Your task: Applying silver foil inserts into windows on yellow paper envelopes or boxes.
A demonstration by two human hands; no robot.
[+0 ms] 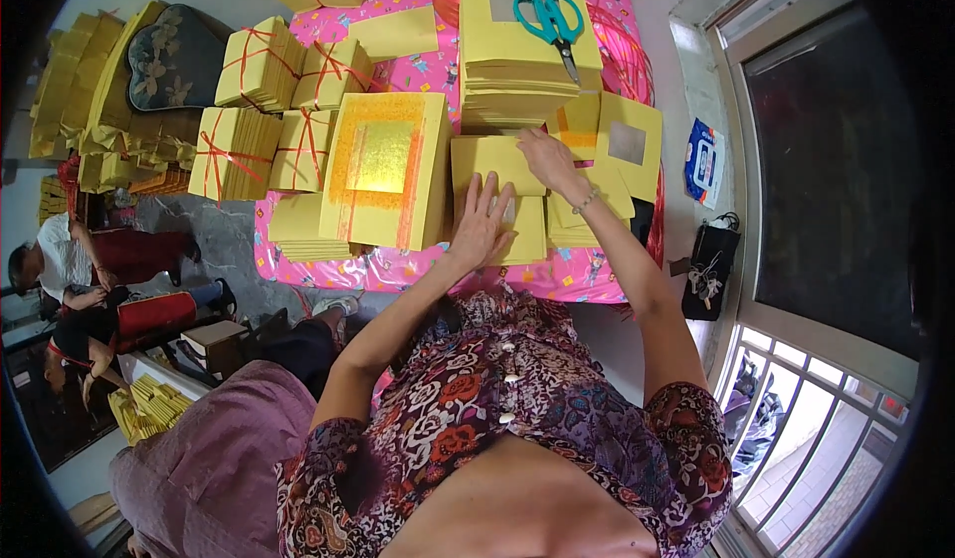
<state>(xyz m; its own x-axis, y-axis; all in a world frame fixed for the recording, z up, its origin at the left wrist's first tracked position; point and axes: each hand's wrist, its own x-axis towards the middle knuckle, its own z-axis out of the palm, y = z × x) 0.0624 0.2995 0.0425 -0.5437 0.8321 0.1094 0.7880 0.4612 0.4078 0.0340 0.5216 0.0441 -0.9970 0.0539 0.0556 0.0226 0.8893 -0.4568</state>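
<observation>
Both hands, left and right, fingers spread flat on thin square yellow paper sheets.

Yellow paper everywhere on my pink table.

My left hand lies on a plain yellow sheet stack, my right hand on more yellow sheets near the right edge, one with a silver foil square. The table cover is bright pink with small coloured figures. Left of my hands sits a yellow stack with an orange border and gold foil centre. Toward the far left corner, yellow bundles are tied with red string. Teal-handled scissors lie on the tall yellow stack at the far edge. My blouse is purple with red and white flowers.
</observation>
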